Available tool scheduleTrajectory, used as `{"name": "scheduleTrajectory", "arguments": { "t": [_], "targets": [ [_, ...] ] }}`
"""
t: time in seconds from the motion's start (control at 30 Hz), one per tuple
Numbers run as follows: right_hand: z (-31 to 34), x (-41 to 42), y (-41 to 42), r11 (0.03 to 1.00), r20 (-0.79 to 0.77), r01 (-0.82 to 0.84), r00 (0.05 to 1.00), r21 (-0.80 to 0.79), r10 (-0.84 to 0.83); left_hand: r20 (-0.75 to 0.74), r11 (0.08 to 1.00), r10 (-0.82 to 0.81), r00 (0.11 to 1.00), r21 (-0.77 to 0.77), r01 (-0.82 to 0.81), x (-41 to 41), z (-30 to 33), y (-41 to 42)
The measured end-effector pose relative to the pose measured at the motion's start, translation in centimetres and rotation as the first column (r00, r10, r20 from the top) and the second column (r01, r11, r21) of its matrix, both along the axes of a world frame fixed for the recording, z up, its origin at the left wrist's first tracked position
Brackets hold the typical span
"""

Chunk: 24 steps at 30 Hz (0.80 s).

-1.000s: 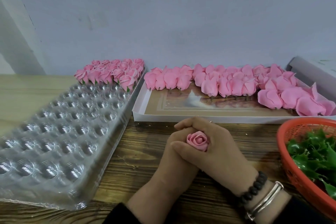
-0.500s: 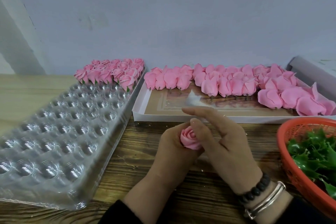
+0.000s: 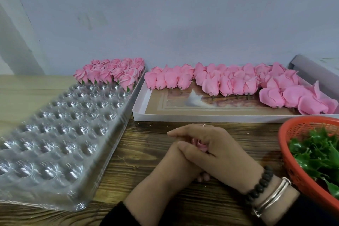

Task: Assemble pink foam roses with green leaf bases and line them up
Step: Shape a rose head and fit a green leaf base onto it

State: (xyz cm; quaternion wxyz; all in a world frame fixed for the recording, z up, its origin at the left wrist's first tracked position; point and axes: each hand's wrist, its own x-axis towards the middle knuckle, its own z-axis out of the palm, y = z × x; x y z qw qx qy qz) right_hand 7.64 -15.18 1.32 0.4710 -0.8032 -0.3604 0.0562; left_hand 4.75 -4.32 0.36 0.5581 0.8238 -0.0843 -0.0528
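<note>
Head camera looks down on both hands clasped over one pink rose, only a sliver showing between them. Her right hand wraps over it from above; her left hand cups it from below, fingers curled around. Beyond the rose sits the white cardboard tray of loose blooms; left of it, the clear blister tray; right, the orange basket of green leaves.

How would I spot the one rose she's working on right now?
Start at the white tray of loose pink roses, then drop to the clasped hands on the wooden table. The rose peeks out between them, the only one cupped by fingers rather than lying in a tray.
</note>
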Motion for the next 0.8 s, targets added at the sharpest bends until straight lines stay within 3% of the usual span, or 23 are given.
{"name": "scheduleTrajectory", "arguments": {
  "t": [0.13, 0.23, 0.4, 0.5, 0.6, 0.67, 0.8],
  "targets": [
    [-0.8, 0.8, -0.5, 0.997, 0.052, 0.062, 0.997, -0.048, -0.059, 0.191, 0.997, 0.070, 0.979, -0.032, -0.066, 0.4, -0.1, 0.3],
    [-1.0, 1.1, -0.7, 0.998, -0.051, 0.064, 0.997, -0.012, -0.065, 0.293, 0.996, 0.081, 0.953, -0.068, -0.064, 0.5, -0.1, 0.5],
    [-0.8, 0.5, -0.4, 0.958, 0.021, 0.119, 0.991, 0.259, -0.129, 0.255, 0.976, 0.190, 0.948, -0.152, -0.155, 0.7, -0.7, 0.5],
    [-0.9, 0.1, 0.5, 0.903, 0.068, 0.181, 0.972, 0.389, -0.224, 0.300, 0.981, 0.194, 0.934, -0.045, -0.190, 0.8, -1.0, 0.0],
    [-1.2, 0.0, 1.0, 0.922, 0.112, 0.214, 0.959, 0.323, -0.262, 0.388, 0.972, 0.187, 0.902, 0.063, -0.228, 0.7, -1.0, -0.9],
    [-1.3, 0.1, 1.0, 0.946, 0.152, 0.185, 0.961, 0.265, -0.231, 0.346, 0.981, 0.185, 0.920, -0.003, -0.196, 0.7, -0.5, -1.1],
    [-1.0, 0.3, 0.3, 0.986, 0.093, 0.091, 0.990, 0.140, -0.105, 0.116, 0.991, -0.033, 0.993, 0.136, 0.017, 0.3, 0.5, -0.7]
  ]
}}
